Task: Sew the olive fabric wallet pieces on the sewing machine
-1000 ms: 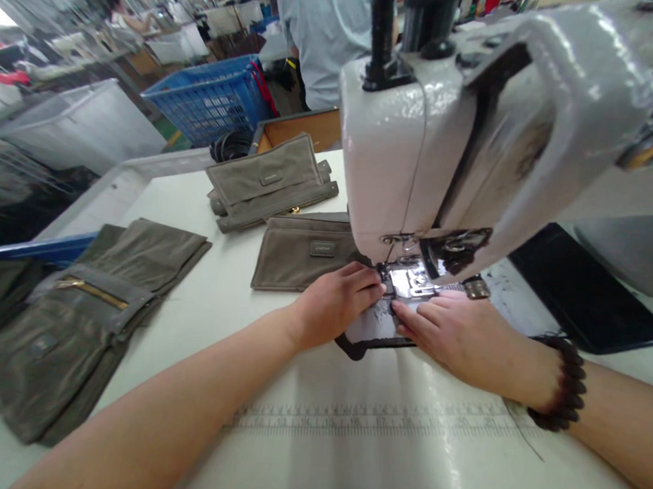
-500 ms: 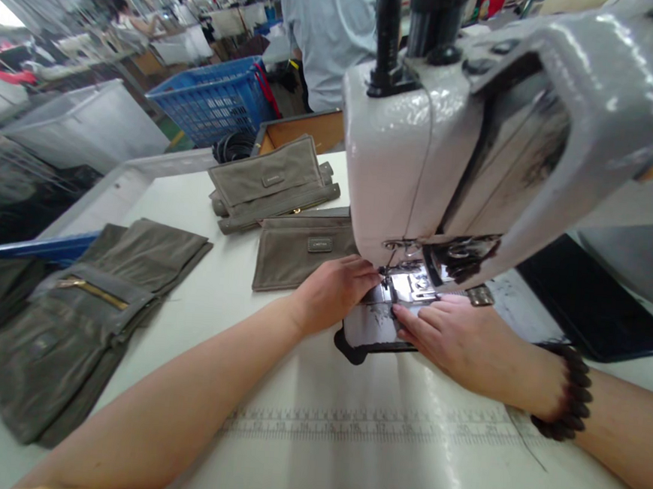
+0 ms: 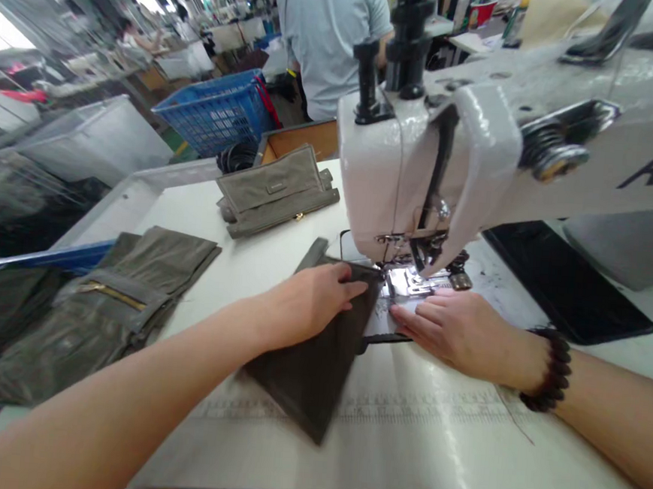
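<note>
Under the head of a white sewing machine [image 3: 365, 180], the corner of a dark olive fabric piece [image 3: 310, 371] lies beside the needle. My left hand [image 3: 314, 300] is on this piece, thumb and fingers closed on its upper part. The piece is turned, one corner pointing down over the ruler scale [image 3: 404, 412] on the table. My right hand [image 3: 456, 326], with a dark bead bracelet at the wrist, rests on the metal plate [image 3: 380, 320] right of the needle, fingers stretched out, holding nothing.
Folded olive pieces [image 3: 274, 188] lie behind, and more with a zipper [image 3: 113, 295] at the left. A black flat panel [image 3: 566, 286] lies right of the machine. Farther back are a blue basket [image 3: 218, 112] and a person in a light blue shirt [image 3: 331, 41].
The fabric piece has swung round from behind my left hand, its corner now toward the near edge. My left hand has moved slightly left and down. The view has shifted.
</note>
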Demonstrator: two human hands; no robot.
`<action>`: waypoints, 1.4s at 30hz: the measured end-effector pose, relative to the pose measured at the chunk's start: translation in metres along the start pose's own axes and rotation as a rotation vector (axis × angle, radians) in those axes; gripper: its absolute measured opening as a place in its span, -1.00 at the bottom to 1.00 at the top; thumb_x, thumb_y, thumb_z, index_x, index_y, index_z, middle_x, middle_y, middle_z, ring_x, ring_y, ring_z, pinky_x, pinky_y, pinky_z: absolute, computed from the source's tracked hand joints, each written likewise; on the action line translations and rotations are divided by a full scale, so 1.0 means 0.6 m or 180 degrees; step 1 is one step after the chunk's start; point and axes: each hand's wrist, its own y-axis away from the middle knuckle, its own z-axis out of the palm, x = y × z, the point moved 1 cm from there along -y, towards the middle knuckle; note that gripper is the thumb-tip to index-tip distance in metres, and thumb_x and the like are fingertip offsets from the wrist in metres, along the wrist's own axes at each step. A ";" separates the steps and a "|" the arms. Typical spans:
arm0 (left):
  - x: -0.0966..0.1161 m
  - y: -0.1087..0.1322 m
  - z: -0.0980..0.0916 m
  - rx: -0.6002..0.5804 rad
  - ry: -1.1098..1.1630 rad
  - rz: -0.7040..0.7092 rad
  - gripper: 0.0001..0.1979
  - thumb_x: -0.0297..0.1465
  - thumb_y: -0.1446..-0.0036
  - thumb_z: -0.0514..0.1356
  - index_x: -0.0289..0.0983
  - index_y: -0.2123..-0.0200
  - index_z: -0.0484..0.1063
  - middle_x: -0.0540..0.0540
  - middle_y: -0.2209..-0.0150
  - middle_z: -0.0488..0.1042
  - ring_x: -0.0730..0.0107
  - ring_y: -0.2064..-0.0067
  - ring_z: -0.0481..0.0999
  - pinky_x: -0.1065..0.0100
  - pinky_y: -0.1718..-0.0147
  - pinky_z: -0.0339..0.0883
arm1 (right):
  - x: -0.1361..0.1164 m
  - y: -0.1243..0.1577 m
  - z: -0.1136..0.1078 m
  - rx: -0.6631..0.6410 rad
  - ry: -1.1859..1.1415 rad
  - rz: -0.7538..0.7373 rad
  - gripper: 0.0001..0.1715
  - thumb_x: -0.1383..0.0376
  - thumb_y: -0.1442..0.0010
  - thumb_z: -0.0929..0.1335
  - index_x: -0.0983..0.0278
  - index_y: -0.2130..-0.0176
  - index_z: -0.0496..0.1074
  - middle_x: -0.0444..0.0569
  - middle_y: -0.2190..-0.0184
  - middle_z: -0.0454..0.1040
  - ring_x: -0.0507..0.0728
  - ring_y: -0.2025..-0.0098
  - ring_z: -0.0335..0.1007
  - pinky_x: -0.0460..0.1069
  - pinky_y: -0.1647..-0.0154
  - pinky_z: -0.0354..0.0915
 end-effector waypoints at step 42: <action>0.213 0.110 0.068 0.1442 0.0185 0.0422 -0.78 -0.46 -0.18 0.03 -0.43 0.20 0.42 -0.21 0.13 0.47 0.21 0.07 0.45 0.20 0.06 0.37 | -0.175 0.136 -0.045 -0.0161 -0.0642 0.0072 -0.69 0.44 -0.21 0.12 0.48 0.12 0.32 -0.02 0.51 0.33 0.09 0.49 0.18 0.01 0.44 0.11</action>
